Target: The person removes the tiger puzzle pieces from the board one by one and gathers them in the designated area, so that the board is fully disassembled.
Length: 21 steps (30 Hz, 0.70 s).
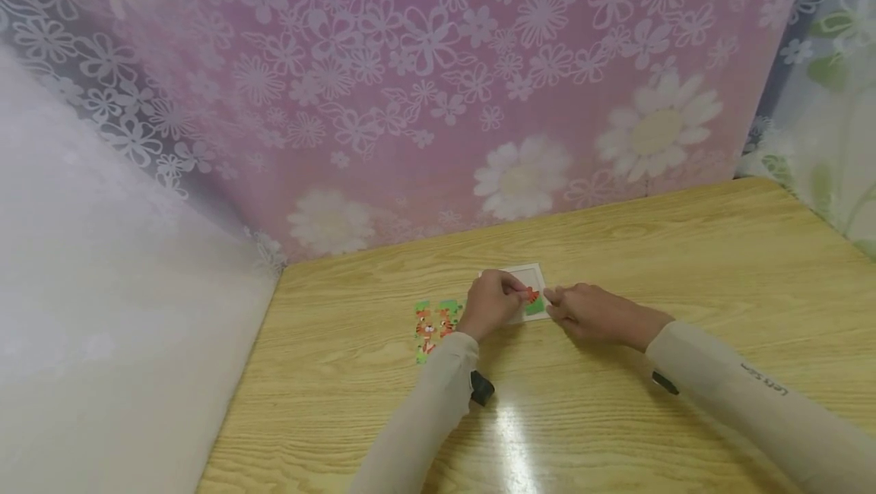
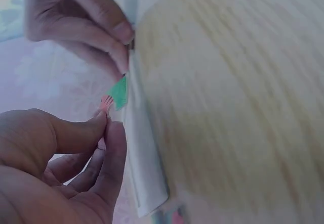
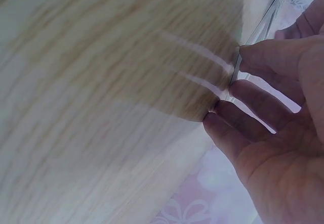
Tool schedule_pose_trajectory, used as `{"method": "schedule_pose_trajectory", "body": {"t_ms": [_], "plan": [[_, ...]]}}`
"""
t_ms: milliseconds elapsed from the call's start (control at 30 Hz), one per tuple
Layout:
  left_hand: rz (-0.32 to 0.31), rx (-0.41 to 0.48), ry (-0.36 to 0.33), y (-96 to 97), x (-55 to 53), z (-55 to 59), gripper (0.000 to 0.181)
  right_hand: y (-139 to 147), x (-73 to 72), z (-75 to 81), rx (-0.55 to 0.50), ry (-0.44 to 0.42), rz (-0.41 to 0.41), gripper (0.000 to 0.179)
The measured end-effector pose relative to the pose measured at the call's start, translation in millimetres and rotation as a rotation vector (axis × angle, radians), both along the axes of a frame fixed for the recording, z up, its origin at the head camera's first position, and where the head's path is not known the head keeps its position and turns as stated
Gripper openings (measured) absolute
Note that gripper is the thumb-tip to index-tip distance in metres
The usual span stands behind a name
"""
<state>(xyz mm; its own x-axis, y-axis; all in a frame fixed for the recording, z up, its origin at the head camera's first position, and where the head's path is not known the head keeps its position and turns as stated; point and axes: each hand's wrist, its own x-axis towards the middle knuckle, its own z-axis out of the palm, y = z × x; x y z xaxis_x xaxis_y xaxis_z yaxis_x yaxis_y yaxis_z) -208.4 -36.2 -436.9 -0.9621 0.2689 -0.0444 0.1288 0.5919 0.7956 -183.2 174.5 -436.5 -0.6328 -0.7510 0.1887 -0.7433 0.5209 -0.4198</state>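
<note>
A white puzzle tray (image 1: 541,272) lies on the wooden table, with a green piece (image 1: 536,308) in its lower right part. My left hand (image 1: 490,302) reaches over the tray and pinches an orange-red, dark-striped puzzle piece (image 2: 107,102) between thumb and forefinger. The held piece is mostly covered by the fingertips in the left wrist view. On the opposite side, my right hand (image 1: 590,311) grips the tray's right edge with its thumb and fingertips. Several loose puzzle pieces (image 1: 426,328) with an orange animal picture and green parts lie left of the tray, partly behind the left forearm.
The wooden table (image 1: 342,403) meets a pink flowered curtain (image 1: 411,137) at its back edge. A white covering (image 1: 103,289) hangs along the left side. Dark wrist devices (image 1: 482,388) sit under both sleeves.
</note>
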Motion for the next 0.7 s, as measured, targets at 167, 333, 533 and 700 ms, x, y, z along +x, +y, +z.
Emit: {"method": "schedule_pose_trajectory", "body": {"t_ms": [167,333,533,700], "plan": [[-0.015,0.027,-0.025,-15.7,5.9,8.9,0.009,1,0.3,-0.2,0.025,0.0,-0.018,0.049],[-0.042,0.015,-0.022,-36.7,16.8,17.8,0.008,3,1.8,0.0,0.001,-0.012,-0.015,0.051],[-0.019,-0.024,-0.013,-62.8,30.0,18.9,0.007,1,-0.2,-4.5,-0.036,0.035,0.012,0.051],[-0.023,-0.047,-0.037,-76.5,36.6,14.9,0.006,2,-0.1,-6.4,-0.031,0.007,-0.008,0.05]]}}
